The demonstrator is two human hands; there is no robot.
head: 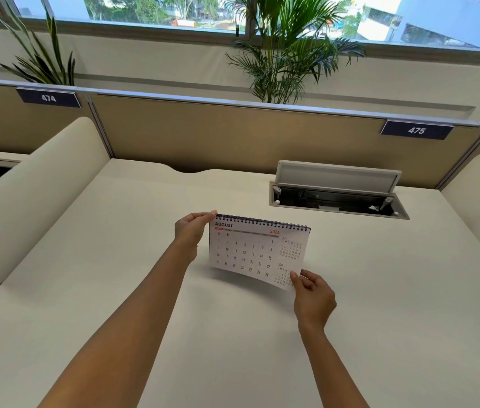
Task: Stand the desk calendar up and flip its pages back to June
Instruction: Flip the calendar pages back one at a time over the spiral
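A spiral-bound desk calendar [250,251] stands on the white desk [115,290], its front page showing AUGUST 2026 and facing me. My left hand [191,231] pinches the calendar's top left corner at the spiral binding. My right hand [312,298] grips the lower right corner of the front page between thumb and fingers. That page bows slightly outward at its bottom edge. The back of the calendar and its base are hidden behind the page.
An open cable hatch [337,195] with a raised lid sits in the desk at the back right. A tan partition [232,134] with labels 474 and 475 closes off the far edge. Curved white dividers stand at both sides. Potted palms rise behind the partition.
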